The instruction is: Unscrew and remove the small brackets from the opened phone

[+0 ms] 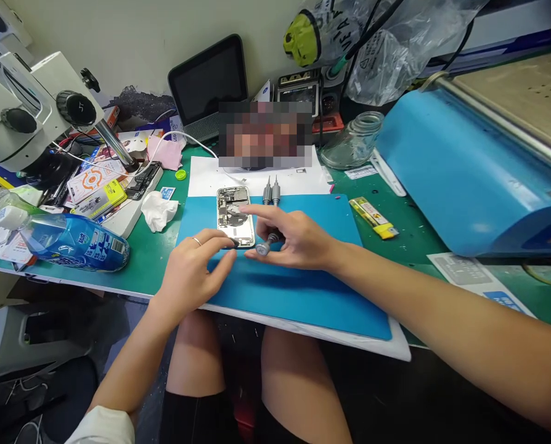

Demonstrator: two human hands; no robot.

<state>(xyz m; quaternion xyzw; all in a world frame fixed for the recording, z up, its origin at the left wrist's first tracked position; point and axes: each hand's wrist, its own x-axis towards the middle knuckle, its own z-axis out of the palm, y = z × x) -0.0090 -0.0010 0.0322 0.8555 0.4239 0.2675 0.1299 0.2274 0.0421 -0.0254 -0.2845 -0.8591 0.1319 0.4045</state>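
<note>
An opened smartphone [236,229] with its internal parts exposed lies on the blue mat [298,296]. My left hand [192,268], a ring on one finger, has its thumb and fingertips closed at the phone's lower left corner. A small dark spot shows at those fingertips; I cannot tell whether it is a separate part. In the curled fingers of my right hand [298,240] is a grey screwdriver [269,242], its round end cap towards me. The right index finger stretches over the phone's middle. Two more screwdrivers [271,190] lie side by side just beyond that hand.
White paper [206,176] lies under the mat's far edge. Left are a crumpled tissue [159,211], a blue bottle [72,240] and a microscope [63,98]. Right are a glass jar [354,142], a yellow packet [373,217] and a large blue machine [460,172]. A dark-screened device [208,83] stands behind.
</note>
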